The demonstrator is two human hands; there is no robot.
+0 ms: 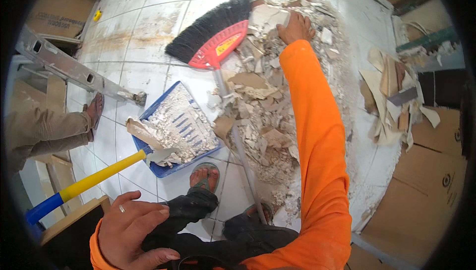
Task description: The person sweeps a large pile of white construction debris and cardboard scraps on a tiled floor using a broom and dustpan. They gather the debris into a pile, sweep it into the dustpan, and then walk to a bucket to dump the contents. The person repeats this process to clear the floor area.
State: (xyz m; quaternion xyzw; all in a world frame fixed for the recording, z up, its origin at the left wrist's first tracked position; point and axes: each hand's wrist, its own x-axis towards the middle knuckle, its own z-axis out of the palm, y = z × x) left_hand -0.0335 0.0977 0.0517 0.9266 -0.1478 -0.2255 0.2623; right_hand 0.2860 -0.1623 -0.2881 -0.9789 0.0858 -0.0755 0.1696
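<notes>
My right hand (pixel 296 28), at the end of an orange sleeve, reaches to the far side of a rubble pile (pixel 267 101). Its fingers bend around the edge of a flat, pale piece of broken plaster (pixel 267 18); the fingertips are partly hidden. Low on the left, my left hand (pixel 136 233) hangs with fingers apart and nothing in it, a ring on one finger. A broom (pixel 223 46) with black bristles and a red head lies against the pile, its grey handle running down toward my feet. Beside it, a blue dustpan (pixel 161 170) holds white debris.
A yellow and blue handle (pixel 101 173) slants up to the dustpan. Another person's legs (pixel 54 121) stand at left by a metal ladder (pixel 84 66). Torn scraps (pixel 394 96) and cardboard (pixel 421 185) lie along the right. A small yellow object (pixel 97 15) rests on the tiles.
</notes>
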